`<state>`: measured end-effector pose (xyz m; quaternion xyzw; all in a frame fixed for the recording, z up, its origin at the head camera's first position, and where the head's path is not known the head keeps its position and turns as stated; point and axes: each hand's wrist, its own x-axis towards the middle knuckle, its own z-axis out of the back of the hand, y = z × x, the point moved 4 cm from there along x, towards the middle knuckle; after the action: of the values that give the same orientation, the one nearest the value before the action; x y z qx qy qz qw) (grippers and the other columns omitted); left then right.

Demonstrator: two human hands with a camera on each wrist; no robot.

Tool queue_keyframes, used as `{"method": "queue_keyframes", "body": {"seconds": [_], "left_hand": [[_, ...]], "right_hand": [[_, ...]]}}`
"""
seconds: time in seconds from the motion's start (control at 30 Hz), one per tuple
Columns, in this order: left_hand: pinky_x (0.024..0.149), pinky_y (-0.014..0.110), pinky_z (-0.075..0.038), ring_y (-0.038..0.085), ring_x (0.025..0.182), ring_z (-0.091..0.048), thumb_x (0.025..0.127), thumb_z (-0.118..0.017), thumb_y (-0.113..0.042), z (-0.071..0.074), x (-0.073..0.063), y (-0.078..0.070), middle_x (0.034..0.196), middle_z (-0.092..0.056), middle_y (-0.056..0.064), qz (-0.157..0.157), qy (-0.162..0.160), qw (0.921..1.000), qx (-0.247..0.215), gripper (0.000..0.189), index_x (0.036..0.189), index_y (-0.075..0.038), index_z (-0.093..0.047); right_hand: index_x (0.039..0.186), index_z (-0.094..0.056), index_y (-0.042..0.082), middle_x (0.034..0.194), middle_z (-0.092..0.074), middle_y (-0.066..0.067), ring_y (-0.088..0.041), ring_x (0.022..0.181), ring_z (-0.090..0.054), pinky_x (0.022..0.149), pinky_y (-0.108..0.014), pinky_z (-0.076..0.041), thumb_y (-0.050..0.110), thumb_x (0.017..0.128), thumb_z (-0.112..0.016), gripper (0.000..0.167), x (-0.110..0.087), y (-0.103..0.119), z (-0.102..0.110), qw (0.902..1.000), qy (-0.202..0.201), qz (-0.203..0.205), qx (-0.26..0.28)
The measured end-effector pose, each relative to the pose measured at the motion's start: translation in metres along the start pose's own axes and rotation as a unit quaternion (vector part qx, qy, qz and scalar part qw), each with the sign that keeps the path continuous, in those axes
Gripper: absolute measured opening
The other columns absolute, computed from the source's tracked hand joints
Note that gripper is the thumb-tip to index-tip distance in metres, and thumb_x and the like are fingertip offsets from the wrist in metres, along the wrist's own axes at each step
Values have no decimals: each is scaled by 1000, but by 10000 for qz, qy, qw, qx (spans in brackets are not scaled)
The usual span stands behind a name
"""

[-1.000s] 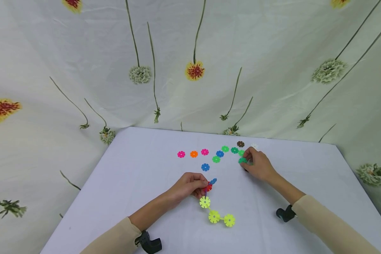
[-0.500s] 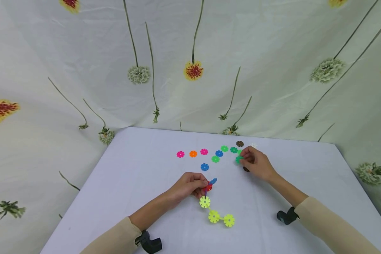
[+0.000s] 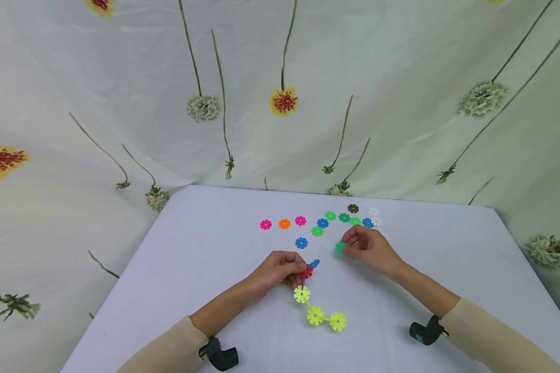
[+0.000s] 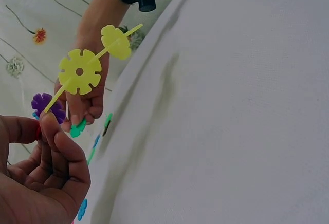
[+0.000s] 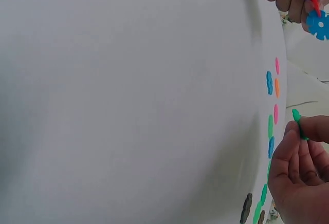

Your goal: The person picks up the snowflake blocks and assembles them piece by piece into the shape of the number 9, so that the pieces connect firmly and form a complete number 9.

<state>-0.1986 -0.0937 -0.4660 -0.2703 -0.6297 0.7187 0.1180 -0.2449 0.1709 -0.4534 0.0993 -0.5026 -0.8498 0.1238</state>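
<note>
My left hand (image 3: 277,272) pinches a chain of interlocking plastic discs near its red disc (image 3: 307,272). From the fingers the chain runs through a purple disc (image 4: 49,108) to three yellow discs, one of them a yellow disc (image 3: 315,315) in the middle. A blue disc (image 5: 318,24) is joined at the red disc's other side. My right hand (image 3: 372,251) holds a single green disc (image 3: 340,248) between thumb and fingers, raised off the table, to the right of the chain and apart from it.
Loose notched discs lie farther back on the white table (image 3: 205,228): pink, an orange disc (image 3: 284,224), blue, green, a brown disc (image 3: 352,208) and white discs (image 3: 374,212). A blue disc (image 3: 301,243) lies closest to my left hand. Flowered cloth hangs behind.
My right hand has lifted the green disc away from the loose discs and brought it left and nearer to me. The left hand and its chain have hardly moved.
</note>
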Motion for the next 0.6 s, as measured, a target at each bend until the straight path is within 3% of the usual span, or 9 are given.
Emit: {"method": "queue_keyframes", "body": {"seconds": [0.27,0.6], "left_hand": [[72,19,-58,9,73,-66,106,-66,-22,-2,2,1,82,-69,-4,-5,29,10000,-62,26,112,3,-68],[72,19,-58,8,73,-66,106,-65,-22,-5,1,-4,81,-69,-3,-27,71,10000,-64,26,111,3,-68]], "right_hand": [[119,-67,-1,103,-68,-13,-28,95,-78,84,-25,-65,13,98,-77,27,-7,8,-13,9953,446,-286,815],[123,-66,-2,105,-69,-13,-27,101,-79,89,-31,-66,16,99,-77,32,-14,20,-20,9890,716,-458,1210]]}}
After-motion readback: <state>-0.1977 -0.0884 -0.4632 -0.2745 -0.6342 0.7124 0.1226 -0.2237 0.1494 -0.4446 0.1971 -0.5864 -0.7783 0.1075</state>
